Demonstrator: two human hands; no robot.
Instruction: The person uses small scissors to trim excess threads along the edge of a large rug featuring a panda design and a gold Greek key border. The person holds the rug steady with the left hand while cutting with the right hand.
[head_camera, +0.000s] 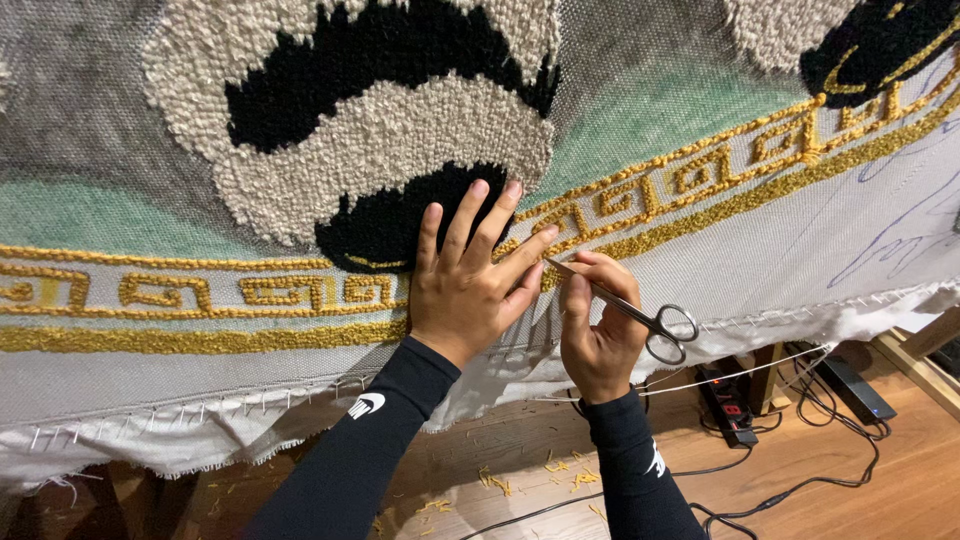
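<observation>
At the rug's (700, 240) yellow key border (640, 200), left hand (465, 290) lies flat, fingers spread, holding nothing; right hand (600, 335), at its three o'clock, closed around scissors (625, 308). Best trim shallow, blades level with the pile.

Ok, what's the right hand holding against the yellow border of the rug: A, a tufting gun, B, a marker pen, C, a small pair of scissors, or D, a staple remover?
C: the right hand grips small metal scissors, finger loops out to the right, blades pointing at the yellow tufted border beside the left hand.
</observation>
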